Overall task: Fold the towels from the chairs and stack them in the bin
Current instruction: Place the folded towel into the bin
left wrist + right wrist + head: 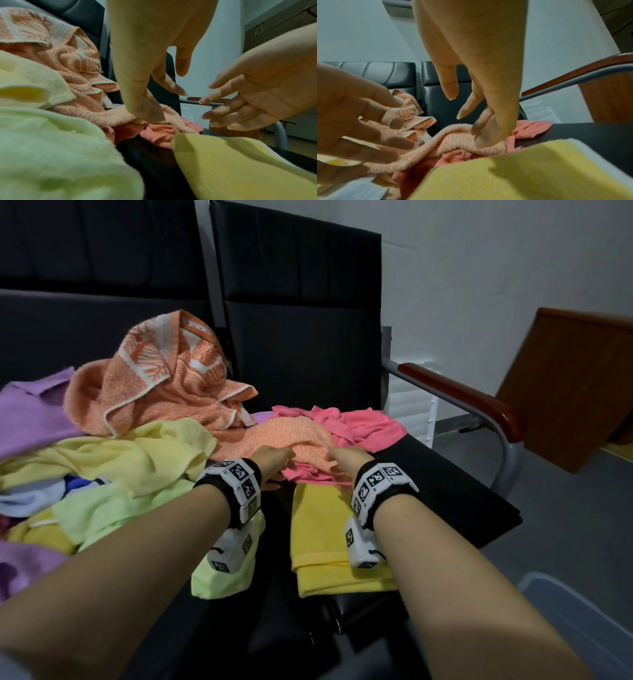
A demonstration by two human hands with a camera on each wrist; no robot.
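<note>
The orange towel (294,436) lay rumpled on the black chair seat (445,474), its near fold directly under both hands and draped over a pink towel (363,422) that spread beyond the fingertips and to the right. The left hand (272,458) reached down with straight, loosely spread fingers (147,108), the lowest of them pressing on the orange fold; nothing was gripped. The right hand (347,460) was likewise wide, its fingers (489,135) extended and resting on the same fold just beside the left hand. A folded yellow towel (325,535) lay flat on the seat beneath the right wrist, touching the pink towel's near edge. Left of the left hand, a heap held pale yellow (137,453), light green (113,508) and purple towels (30,412), with the patterned bulk of the orange towel on top. A wooden armrest (472,398) ran well right of the right hand. A clear bin's rim (575,607) showed near the right forearm.
</note>
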